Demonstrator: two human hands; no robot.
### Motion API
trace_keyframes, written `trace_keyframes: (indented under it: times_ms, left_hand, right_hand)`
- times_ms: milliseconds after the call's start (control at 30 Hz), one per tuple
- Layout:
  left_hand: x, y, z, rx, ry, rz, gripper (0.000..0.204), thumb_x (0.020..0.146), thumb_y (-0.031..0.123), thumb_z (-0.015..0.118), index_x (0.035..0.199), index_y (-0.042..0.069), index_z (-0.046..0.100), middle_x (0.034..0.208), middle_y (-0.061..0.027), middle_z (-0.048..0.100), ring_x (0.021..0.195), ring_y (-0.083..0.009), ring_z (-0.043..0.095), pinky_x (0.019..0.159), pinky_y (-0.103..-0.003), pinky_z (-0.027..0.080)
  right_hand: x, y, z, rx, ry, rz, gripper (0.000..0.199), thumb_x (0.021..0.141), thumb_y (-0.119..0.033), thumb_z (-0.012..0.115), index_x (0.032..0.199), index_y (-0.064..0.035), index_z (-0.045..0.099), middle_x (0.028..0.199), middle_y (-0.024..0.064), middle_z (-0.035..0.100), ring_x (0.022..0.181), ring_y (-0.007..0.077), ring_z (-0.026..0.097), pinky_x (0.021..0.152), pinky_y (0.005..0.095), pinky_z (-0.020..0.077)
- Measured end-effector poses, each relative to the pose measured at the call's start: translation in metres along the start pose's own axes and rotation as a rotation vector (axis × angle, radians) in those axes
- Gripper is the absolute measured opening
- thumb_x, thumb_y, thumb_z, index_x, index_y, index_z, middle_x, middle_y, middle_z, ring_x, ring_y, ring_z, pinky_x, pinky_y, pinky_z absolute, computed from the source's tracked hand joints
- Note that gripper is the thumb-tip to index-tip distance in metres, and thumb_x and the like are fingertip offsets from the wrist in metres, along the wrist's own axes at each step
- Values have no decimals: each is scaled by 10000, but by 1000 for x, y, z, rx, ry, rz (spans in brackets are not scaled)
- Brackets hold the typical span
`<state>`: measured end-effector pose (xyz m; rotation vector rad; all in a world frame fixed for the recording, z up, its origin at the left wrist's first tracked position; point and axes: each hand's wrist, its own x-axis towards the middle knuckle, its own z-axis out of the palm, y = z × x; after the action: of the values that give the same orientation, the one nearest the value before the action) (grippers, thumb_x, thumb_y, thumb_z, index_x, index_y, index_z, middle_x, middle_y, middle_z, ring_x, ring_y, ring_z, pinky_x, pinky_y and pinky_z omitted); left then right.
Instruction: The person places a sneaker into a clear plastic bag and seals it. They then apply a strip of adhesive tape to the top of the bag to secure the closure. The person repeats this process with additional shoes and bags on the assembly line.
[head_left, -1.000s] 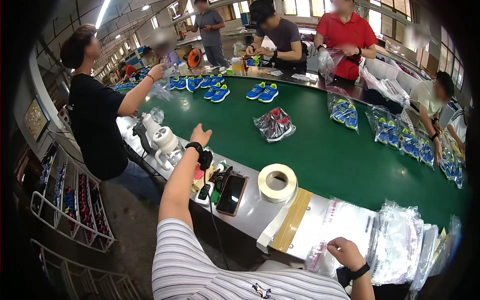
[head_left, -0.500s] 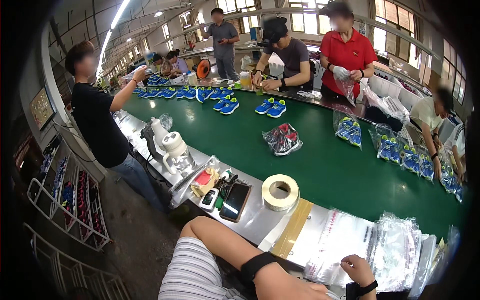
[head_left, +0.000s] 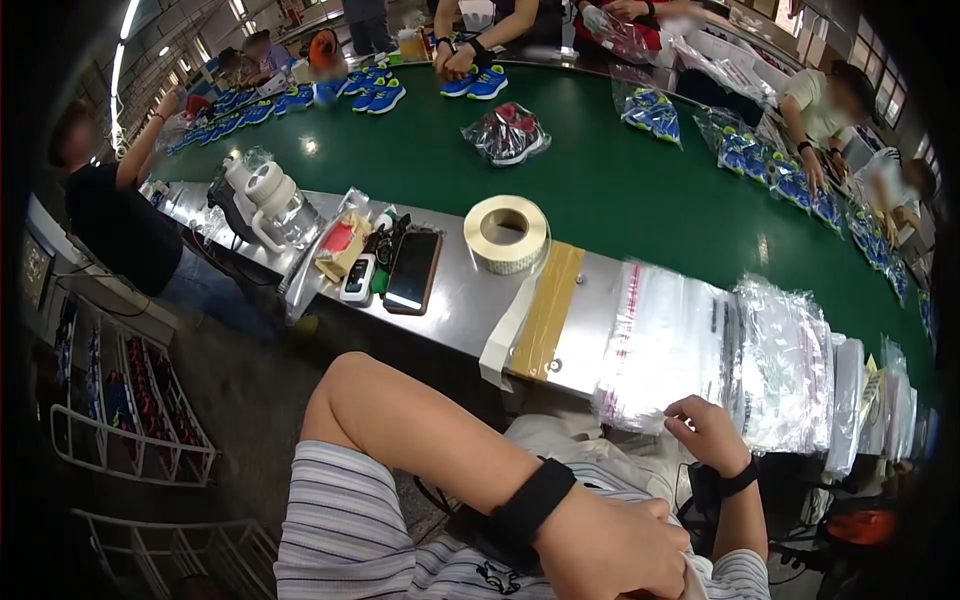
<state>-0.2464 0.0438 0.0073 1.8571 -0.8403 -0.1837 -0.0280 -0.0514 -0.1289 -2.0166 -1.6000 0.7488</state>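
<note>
My left arm, in a striped sleeve with a black wristband, crosses in front of my body. The bent fingers of my left hand (head_left: pixel 620 545) close against my striped shirt (head_left: pixel 450 560); what they hold, if anything, is hidden. My right hand (head_left: pixel 708 432) hovers at the front edge of a stack of clear plastic bags (head_left: pixel 670 340), fingers loosely bent, thumb apart, nothing visible between them. Beside that stack, to its right, lies a second pile of crinkled clear bags (head_left: pixel 785 370). A roll of labels (head_left: pixel 507 235) stands to the left, its strip hanging over the table edge.
A phone (head_left: pixel 413 272), small white device (head_left: pixel 358 279) and clear jug (head_left: pixel 285 205) occupy the metal ledge. On the green conveyor (head_left: pixel 370 165) sit bagged dark-and-red shoes (head_left: pixel 508 135) and several blue shoes (head_left: pixel 378 95). Co-workers stand along the far side and at left; racks (head_left: pixel 130 400) stand lower left.
The view has tilted down, moving the scene upward. My right hand appears by the bag stack's front edge, and more of my left hand shows. Across the conveyor, a co-worker's hands have reached blue shoes.
</note>
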Motion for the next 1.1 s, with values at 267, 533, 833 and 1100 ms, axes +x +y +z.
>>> trace_keyframes:
  times_ms: [267, 533, 833, 1100]
  left_hand:
    - [-63, 25, 20, -115, 148, 228, 504, 727, 489, 767, 772, 15, 602, 863, -121, 607, 1093, -341, 524, 903, -471, 388]
    - [-148, -16, 13, -456, 422, 359, 645, 921, 530, 524, 1120, -81, 579, 1179, -242, 573, 1192, -393, 511, 996, -476, 415]
    - [-237, -181, 65, -605, 1594, -1069, 557, 954, 469, 496, 1217, -20, 543, 1159, -99, 619, 1119, -214, 563, 955, -314, 398]
    - [-180, -187, 101, -613, 1432, -792, 153, 965, 180, 553, 978, 35, 600, 890, 1, 621, 823, -66, 575, 791, -242, 463]
  right_hand:
    - [-39, 0, 8, 99, 33, 90, 162, 876, -118, 631, 977, 8, 623, 844, 141, 642, 703, 239, 619, 632, 325, 478]
    - [-59, -11, 14, 100, 40, 124, 142, 865, -56, 630, 983, 19, 608, 822, 101, 630, 689, 161, 589, 637, 272, 467]
    - [-37, -12, 15, 69, -5, 60, 169, 839, -90, 654, 981, -2, 629, 898, 144, 643, 782, 261, 648, 665, 332, 499]
    - [8, -30, 37, 119, -143, -190, 188, 855, -186, 658, 968, -37, 636, 876, 112, 637, 778, 251, 653, 676, 351, 515]
